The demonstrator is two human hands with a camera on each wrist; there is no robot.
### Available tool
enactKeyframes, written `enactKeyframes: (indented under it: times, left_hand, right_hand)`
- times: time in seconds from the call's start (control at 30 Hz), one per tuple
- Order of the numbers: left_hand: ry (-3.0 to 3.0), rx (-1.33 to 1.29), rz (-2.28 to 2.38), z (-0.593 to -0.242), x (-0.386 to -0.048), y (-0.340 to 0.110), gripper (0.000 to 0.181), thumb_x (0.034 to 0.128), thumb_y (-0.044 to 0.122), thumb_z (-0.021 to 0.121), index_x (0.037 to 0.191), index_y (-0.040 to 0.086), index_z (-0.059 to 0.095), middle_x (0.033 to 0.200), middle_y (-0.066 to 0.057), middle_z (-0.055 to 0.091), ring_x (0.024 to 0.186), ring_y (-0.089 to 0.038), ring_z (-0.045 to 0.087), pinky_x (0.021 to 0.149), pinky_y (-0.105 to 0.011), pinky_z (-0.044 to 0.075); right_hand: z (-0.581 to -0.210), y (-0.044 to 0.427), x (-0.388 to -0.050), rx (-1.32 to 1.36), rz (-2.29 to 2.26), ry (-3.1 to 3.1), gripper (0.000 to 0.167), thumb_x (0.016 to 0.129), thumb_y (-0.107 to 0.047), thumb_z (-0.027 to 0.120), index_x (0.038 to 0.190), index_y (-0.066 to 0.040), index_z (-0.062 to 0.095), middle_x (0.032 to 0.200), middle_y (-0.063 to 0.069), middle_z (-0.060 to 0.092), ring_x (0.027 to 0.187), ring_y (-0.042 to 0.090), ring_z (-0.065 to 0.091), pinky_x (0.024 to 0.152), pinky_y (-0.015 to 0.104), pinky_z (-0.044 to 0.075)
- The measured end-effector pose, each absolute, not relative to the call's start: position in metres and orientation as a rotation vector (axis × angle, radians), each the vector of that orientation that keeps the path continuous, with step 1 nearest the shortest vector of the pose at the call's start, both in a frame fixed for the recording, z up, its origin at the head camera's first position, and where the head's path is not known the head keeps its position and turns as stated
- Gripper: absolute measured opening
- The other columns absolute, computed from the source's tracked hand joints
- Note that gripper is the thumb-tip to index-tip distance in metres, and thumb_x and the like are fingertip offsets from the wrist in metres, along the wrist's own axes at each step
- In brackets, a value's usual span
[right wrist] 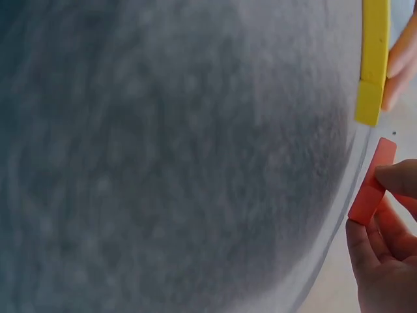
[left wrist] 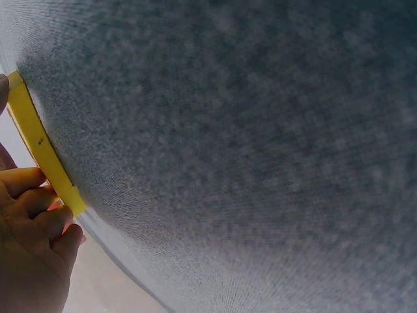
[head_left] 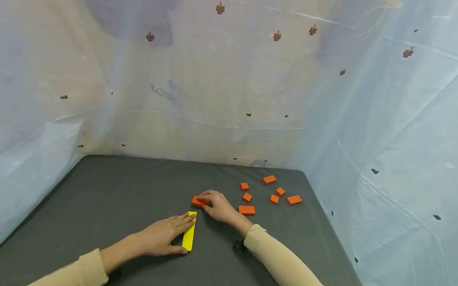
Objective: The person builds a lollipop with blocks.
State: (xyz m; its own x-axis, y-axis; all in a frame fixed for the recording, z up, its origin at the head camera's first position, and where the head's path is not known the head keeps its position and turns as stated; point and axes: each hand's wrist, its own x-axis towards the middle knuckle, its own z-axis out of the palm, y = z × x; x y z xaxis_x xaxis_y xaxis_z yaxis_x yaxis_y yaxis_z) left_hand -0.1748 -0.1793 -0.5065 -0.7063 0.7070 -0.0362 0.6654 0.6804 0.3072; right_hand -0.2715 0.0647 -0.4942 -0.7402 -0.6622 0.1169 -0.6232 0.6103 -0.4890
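Note:
In the head view, the left hand (head_left: 162,235) lies at a long yellow bar (head_left: 189,234), its fingers over the far part and its thumb at the near end. The left wrist view shows several fingertips along the yellow bar (left wrist: 40,140). The right hand (head_left: 220,206) pinches an orange block (head_left: 196,201) just beyond the bar's far end. In the right wrist view, its thumb lies on one face of the orange block (right wrist: 374,182) and fingers are behind and under it. A small gap separates this block from the yellow bar (right wrist: 373,59).
Right of the right hand, several orange pieces lie on the dark table (head_left: 107,206), among them a block (head_left: 247,210) close to the right forearm, a far block (head_left: 269,180), a rightmost block (head_left: 294,200) and small cubes. Translucent sheeting (head_left: 200,87) hangs behind and at the sides.

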Motion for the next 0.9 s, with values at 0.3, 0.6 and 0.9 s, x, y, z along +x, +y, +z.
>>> enactKeyframes:
  times: [0.3, 0.6, 0.9]
  left_hand:
    - [2.741, 1.133, 0.402, -0.505, -0.175, -0.178, 0.092, 0.0962, 0.073, 0.053, 0.161, 0.009, 0.041, 0.170, -0.004, 0.031, 0.155, -0.029, 0.031, 0.117, -0.056, 0.039]
    - [2.717, 1.096, 0.395, -0.507, -0.177, -0.178, 0.093, 0.0949, 0.076, 0.051, 0.162, 0.011, 0.040, 0.171, -0.002, 0.028, 0.155, -0.027, 0.031, 0.118, -0.056, 0.038]
    - [2.717, 1.102, 0.396, -0.506, -0.176, -0.178, 0.093, 0.0954, 0.075, 0.052, 0.161, 0.010, 0.040, 0.171, -0.002, 0.028, 0.155, -0.027, 0.030, 0.118, -0.056, 0.037]
  right_hand:
    - [-0.496, 0.055, -0.266, -1.170, -0.666, 2.726, 0.038, 0.103, -0.010, 0.066, 0.141, -0.012, 0.067, 0.141, 0.003, 0.062, 0.132, 0.021, 0.057, 0.115, 0.042, 0.044]
    - [-0.498, 0.051, -0.265, -1.223, -0.598, 2.696, 0.039, 0.102, -0.007, 0.066, 0.141, -0.013, 0.066, 0.142, 0.002, 0.062, 0.131, 0.020, 0.058, 0.110, 0.033, 0.048]
    - [-0.495, 0.048, -0.263, -1.253, -0.573, 2.685, 0.039, 0.102, -0.006, 0.065, 0.141, -0.011, 0.066, 0.143, 0.004, 0.062, 0.132, 0.021, 0.058, 0.111, 0.034, 0.048]
